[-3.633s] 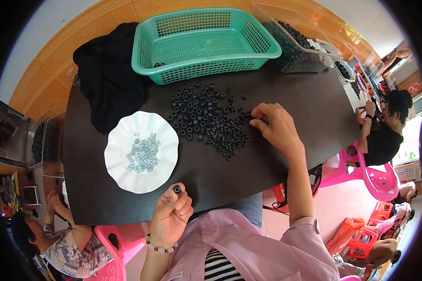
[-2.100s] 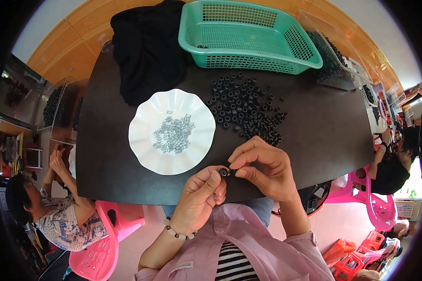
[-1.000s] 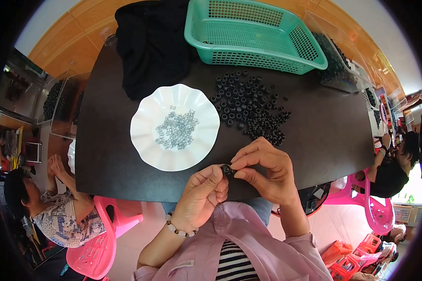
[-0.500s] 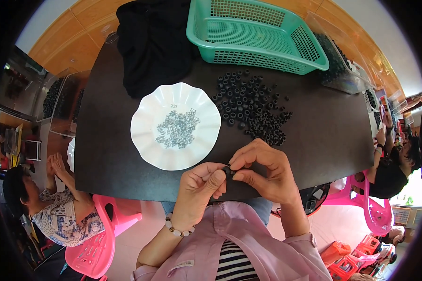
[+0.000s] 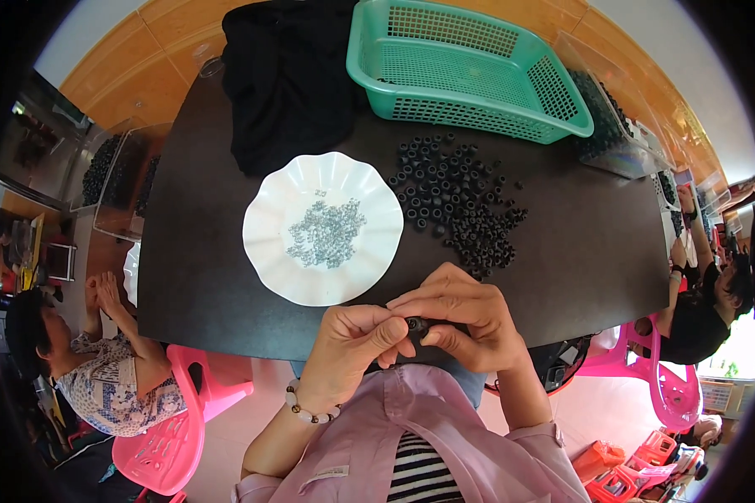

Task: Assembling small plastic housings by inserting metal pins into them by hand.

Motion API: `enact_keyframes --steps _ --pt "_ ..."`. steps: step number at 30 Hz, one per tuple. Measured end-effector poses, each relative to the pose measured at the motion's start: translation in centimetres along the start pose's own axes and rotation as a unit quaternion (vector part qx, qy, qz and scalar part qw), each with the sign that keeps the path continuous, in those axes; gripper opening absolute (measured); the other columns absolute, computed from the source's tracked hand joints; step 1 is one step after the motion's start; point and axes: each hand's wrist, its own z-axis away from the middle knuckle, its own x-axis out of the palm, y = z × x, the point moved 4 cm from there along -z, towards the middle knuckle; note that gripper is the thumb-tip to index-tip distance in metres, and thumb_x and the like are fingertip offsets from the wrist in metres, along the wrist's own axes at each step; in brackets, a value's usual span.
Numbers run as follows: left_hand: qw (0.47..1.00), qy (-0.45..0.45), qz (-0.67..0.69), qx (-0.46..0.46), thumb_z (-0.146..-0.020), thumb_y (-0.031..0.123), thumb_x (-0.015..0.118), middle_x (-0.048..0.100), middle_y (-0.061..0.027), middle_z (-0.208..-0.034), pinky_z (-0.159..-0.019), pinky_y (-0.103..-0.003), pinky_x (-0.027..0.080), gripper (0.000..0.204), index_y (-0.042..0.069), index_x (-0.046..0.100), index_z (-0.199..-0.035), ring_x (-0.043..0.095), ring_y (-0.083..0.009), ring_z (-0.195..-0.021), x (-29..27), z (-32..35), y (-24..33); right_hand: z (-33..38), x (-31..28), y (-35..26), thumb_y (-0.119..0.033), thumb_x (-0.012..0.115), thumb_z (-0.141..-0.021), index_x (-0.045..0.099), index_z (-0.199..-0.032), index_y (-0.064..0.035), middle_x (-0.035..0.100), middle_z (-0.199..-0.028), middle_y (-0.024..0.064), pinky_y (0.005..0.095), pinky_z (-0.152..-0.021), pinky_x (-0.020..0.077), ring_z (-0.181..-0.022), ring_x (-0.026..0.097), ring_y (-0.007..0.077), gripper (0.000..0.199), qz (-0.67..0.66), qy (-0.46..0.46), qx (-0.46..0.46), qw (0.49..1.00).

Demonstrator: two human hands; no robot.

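Observation:
Close to the table's near edge, both hands meet around a small black hollow cylindrical piece (image 5: pixel 416 325). My left hand (image 5: pixel 359 344) pinches it between thumb and fingertips, a beaded bracelet on its wrist. From the other side my right hand (image 5: pixel 470 323) closes on it with thumb and forefinger; anything smaller between the fingertips cannot be made out. Beyond the hands, a white wavy-rimmed plate (image 5: pixel 264 260) holds a heap of tiny clear pieces (image 5: pixel 327 235). To its right, a loose pile of black cylindrical pieces (image 5: pixel 461 201) lies on the dark table, several standing with their holes up.
A green plastic basket (image 5: pixel 478 120) stands at the far side beside a black cloth (image 5: pixel 289 84). Clear bins of black pieces stand at the far right (image 5: pixel 625 159) and left (image 5: pixel 109 220). One person sits left on a pink chair (image 5: pixel 164 440), others are at right.
Both hands have come slightly nearer to me with the black piece, which now shows its open end. My right fingers have moved over it. The whole view has shifted a little.

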Motion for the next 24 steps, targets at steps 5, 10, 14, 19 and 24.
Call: enact_keyframes --steps 5,10,14,19,24 --pt "1.0 0.007 0.025 -0.008 -0.091 0.024 0.064 0.066 -0.0061 -0.071 -0.053 -0.02 0.041 0.025 0.001 0.068 -0.083 0.052 -0.0069 -0.057 -0.2 0.2 -0.3 0.0 0.1 -0.6 -0.012 0.07 -0.077 0.068 -0.109 -0.0027 0.068 -0.105 0.0086 0.033 -0.074 0.048 -0.081 0.056 0.0234 0.033 0.069 -0.012 -0.058 0.996" --pt "0.999 0.042 -0.006 0.009 -0.089 0.027 0.066 0.064 -0.0052 -0.067 -0.047 -0.017 0.041 0.025 0.003 0.066 -0.082 0.054 -0.0063 -0.053 -0.2 0.3 0.0 -0.2 0.4 -1.5 -0.009 0.071 -0.074 0.066 -0.108 0.0007 0.068 -0.103 0.0114 0.0329 -0.071 0.0487 -0.078 0.056 0.0256 0.037 0.146 0.011 -0.103 0.984" --pt "0.999 0.036 -0.022 0.01 -0.089 0.023 0.066 0.064 -0.0053 -0.067 -0.047 -0.018 0.041 0.022 0.003 0.066 -0.081 0.055 -0.0065 -0.054 -0.1 0.3 0.2 0.0 0.5 -0.9 -0.024 0.067 -0.082 0.07 -0.101 0.0005 0.07 -0.1 0.0111 0.0302 -0.069 0.048 -0.077 0.058 0.0224 0.031 0.159 0.019 -0.113 0.981" --pt "0.999 0.041 -0.017 0.008 -0.089 0.02 0.066 0.066 -0.0061 -0.069 -0.05 -0.018 0.041 0.02 0.001 0.067 -0.084 0.054 -0.006 -0.056 0.1 0.5 0.0 0.2 0.4 -0.3 -0.016 0.07 -0.078 0.068 -0.106 0.001 0.069 -0.101 0.0112 0.0314 -0.071 0.0474 -0.076 0.055 0.0232 0.033 0.074 0.004 -0.097 0.993" --pt "0.999 0.035 0.007 0.003 -0.089 0.018 0.067 0.067 -0.0075 -0.071 -0.052 -0.018 0.042 0.018 0.0 0.068 -0.087 0.054 -0.0053 -0.057 0.2 0.5 -0.4 0.5 0.8 0.3 -0.021 0.068 -0.081 0.07 -0.102 0.0006 0.07 -0.095 0.0098 0.0295 -0.07 0.0456 -0.074 0.054 0.0208 0.029 0.034 0.041 -0.092 0.994"
